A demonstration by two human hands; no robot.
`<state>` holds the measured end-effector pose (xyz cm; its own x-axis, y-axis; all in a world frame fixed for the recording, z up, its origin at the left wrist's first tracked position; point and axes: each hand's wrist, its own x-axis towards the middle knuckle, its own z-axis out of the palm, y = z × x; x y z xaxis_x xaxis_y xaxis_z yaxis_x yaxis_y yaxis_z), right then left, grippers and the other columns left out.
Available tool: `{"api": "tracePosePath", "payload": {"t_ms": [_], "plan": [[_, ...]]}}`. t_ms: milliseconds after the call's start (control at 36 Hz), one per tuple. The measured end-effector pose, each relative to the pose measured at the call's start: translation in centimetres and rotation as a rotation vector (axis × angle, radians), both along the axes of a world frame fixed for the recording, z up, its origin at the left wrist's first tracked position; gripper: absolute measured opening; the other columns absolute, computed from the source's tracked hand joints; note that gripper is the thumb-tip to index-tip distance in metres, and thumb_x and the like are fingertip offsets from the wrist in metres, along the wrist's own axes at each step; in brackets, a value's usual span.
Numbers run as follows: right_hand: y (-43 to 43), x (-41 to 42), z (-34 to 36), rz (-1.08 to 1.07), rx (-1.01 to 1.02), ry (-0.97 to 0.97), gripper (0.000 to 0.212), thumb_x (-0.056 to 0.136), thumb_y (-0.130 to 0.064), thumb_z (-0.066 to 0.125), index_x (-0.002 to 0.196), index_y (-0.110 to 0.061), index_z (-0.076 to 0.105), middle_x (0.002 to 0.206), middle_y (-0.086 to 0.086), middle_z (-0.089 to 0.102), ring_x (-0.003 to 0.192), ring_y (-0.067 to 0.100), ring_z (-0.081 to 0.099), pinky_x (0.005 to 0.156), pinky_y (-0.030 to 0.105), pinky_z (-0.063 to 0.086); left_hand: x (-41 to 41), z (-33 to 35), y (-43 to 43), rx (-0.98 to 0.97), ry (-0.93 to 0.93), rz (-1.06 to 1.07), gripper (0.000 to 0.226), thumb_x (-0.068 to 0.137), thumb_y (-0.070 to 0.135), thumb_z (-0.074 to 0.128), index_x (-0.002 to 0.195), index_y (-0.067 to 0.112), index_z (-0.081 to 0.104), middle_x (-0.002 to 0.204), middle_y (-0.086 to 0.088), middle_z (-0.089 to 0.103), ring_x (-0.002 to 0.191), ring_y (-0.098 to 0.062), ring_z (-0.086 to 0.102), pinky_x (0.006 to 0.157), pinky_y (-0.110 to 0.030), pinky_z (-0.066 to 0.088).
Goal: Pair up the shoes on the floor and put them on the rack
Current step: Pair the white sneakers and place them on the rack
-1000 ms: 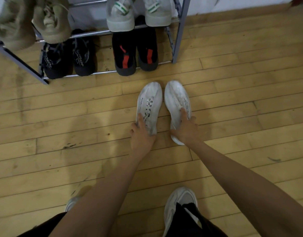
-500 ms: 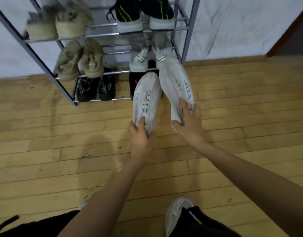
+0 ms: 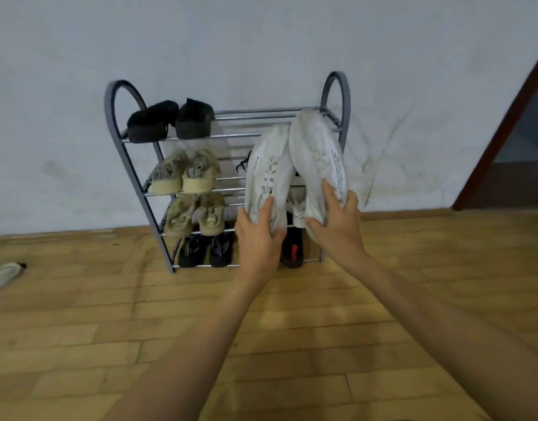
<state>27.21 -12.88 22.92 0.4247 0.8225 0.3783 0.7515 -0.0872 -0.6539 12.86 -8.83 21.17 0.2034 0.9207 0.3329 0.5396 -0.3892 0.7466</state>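
Observation:
I hold a pair of white sneakers in the air in front of the grey metal shoe rack (image 3: 131, 174). My left hand (image 3: 257, 241) grips the heel of the left white sneaker (image 3: 269, 174). My right hand (image 3: 337, 226) grips the heel of the right white sneaker (image 3: 317, 156). Both toes point up toward the right side of the rack's top shelf (image 3: 261, 117), which is bare there. The sneakers hide the right half of the middle shelves.
Black shoes (image 3: 170, 120) sit on the top shelf's left. Two beige pairs (image 3: 185, 173) (image 3: 197, 215) fill the left of the middle shelves, dark pairs (image 3: 205, 250) the bottom. A lone pale shoe (image 3: 5, 273) lies on the wooden floor at far left. A dark doorway (image 3: 522, 141) is at right.
Both hands lifted the white sneakers off the floor and raised them up to the rack's upper shelves. The view tilted up, showing the whole rack.

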Motion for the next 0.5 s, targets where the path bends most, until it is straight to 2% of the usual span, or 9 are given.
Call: {"api": "tracePosePath", "payload": {"t_ms": [167,306,500], "plan": [[3.4,0.2,5.5,-0.034,0.003,-0.007,0.077,0.087,-0.033,0.059,0.15,-0.035,0.014,0.148,0.013,0.014,0.13,0.038,0.028,0.109,0.044,0.03,0.2,5.8,3.4,0.015,0.04,-0.012,0.061,0.091,0.031,0.055,0.146,0.034,0.026,0.147,-0.018,0.018,0.136,-0.039,0.019,0.112,-0.048,0.026],[7.0,1.0,9.4,-0.066,-0.058,-0.041,0.076,0.087,-0.033,0.058,0.151,-0.03,0.017,0.149,0.017,0.015,0.129,0.041,0.03,0.109,0.042,0.031,0.6,9.9,7.1,0.049,0.135,-0.005,0.059,0.091,0.029,0.053,0.145,0.028,0.029,0.137,-0.021,0.028,0.126,-0.043,0.03,0.105,-0.047,0.031],[13.5,2.2,12.8,-0.084,-0.125,-0.086,0.073,0.087,-0.033,0.058,0.149,-0.03,0.02,0.148,0.018,0.018,0.131,0.041,0.028,0.106,0.044,0.032,1.5,13.4,13.2,0.07,0.247,-0.006,0.055,0.092,0.026,0.05,0.143,0.023,0.031,0.135,-0.023,0.032,0.125,-0.042,0.032,0.104,-0.047,0.031]]}}
